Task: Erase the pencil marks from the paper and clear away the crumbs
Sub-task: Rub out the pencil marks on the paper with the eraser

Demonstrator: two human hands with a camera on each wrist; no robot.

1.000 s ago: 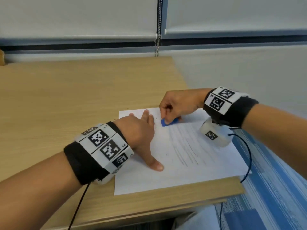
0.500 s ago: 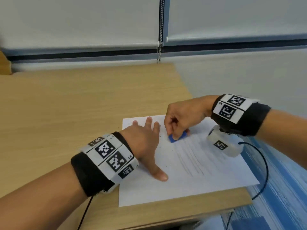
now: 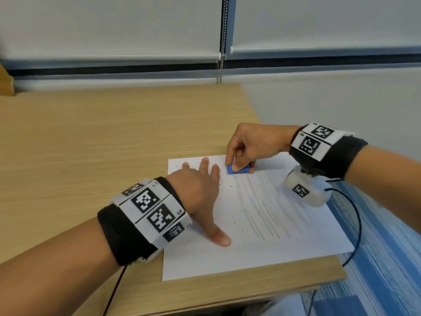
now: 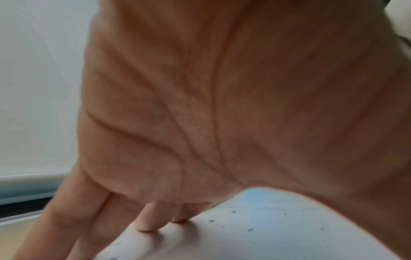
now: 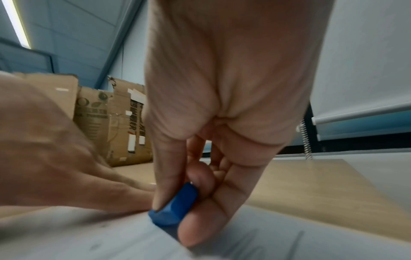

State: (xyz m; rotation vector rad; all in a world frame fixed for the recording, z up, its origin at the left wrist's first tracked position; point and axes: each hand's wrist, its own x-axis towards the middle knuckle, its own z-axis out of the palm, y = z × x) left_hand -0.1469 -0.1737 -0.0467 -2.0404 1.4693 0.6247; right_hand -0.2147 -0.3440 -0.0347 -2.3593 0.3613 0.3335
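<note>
A white sheet of paper [image 3: 262, 252] lies at the wooden desk's near right corner, with faint pencil lines [image 3: 259, 210] across its middle and dark crumbs [image 3: 230, 202] scattered beside them. My right hand [image 3: 250, 144] pinches a blue eraser [image 3: 238, 169] between thumb and fingers, its lower end on the paper near the sheet's top edge. In the right wrist view the blue eraser [image 5: 174, 208] meets the paper [image 5: 89, 234]. My left hand [image 3: 200, 192] lies flat on the sheet's left part, fingers spread; the left wrist view shows its fingers [image 4: 146, 218] pressing the paper [image 4: 255, 237].
The wooden desk [image 3: 102, 144] stretches far to the left and back. Its right edge runs just past the paper, with blue striped floor [image 3: 387, 270] below. A bead chain [image 3: 222, 42] hangs from the blinds behind. Cardboard boxes [image 5: 111, 119] stand beyond the desk.
My right hand with the eraser has moved slightly back and forth over the top of the pencil lines. My left hand stays pressed on the sheet. The head camera has tilted a little.
</note>
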